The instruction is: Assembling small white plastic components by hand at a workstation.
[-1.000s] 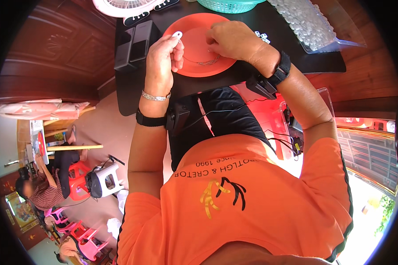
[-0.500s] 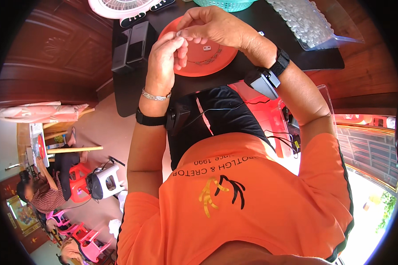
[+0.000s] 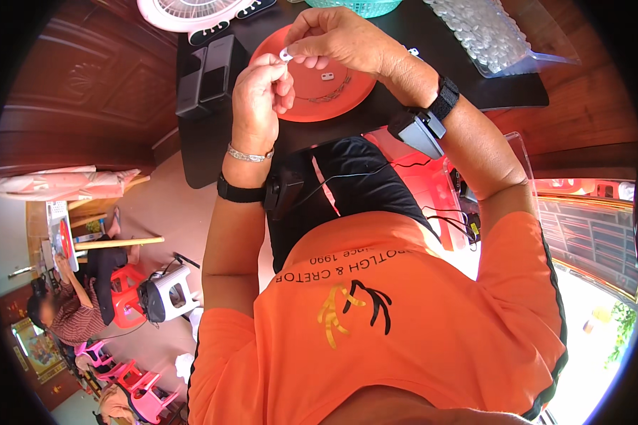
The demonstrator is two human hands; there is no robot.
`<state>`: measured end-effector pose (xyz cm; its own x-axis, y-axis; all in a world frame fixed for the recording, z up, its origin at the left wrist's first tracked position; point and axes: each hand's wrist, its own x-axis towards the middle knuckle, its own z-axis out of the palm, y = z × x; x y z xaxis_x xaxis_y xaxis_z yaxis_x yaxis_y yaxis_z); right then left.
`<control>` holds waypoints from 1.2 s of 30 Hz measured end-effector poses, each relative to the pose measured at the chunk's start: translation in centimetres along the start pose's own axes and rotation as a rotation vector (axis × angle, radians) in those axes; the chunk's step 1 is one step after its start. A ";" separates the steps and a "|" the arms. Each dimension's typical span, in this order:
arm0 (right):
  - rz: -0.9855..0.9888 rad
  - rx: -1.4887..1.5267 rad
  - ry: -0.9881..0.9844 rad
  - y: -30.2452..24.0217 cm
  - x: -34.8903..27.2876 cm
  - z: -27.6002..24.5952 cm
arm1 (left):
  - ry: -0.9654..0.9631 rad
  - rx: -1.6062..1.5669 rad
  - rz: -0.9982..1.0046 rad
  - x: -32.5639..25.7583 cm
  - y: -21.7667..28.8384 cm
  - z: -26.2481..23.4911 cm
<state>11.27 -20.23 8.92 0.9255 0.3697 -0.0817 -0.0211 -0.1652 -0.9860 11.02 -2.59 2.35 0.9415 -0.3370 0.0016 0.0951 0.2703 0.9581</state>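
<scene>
Above, we see both hands raised over an orange plate (image 3: 347, 95) that rests on a black table (image 3: 213, 142). Our left hand (image 3: 261, 92) and right hand (image 3: 340, 39) meet at a small white piece (image 3: 286, 54), which is pinched between the fingertips of both hands just above the plate's near-left rim. We see the left thumb and forefinger closed on its lower side and the right fingertips closed on its upper side; the remaining fingers of each hand are curled. A second small white piece (image 3: 327, 76) lies flat on the plate, apart from the hands. A clear bag of small white pieces (image 3: 485, 35) sits at the table's far right, well apart from the plate. Two dark boxes (image 3: 209, 74) stand at the table's left edge, near a white fan (image 3: 191, 10) and a teal basket (image 3: 365, 7) at the far side. Each wrist carries a black band with a small device.
</scene>
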 end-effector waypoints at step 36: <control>-0.400 -1.184 0.046 7.0 1.2 -1.0 | 0.030 -0.199 0.019 -4.0 0.4 -1.5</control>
<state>12.62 -21.80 2.04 0.8016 0.5553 0.2217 0.5949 -0.7779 -0.2024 7.73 0.24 2.31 0.9526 -0.3042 0.0082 0.1361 0.4500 0.8826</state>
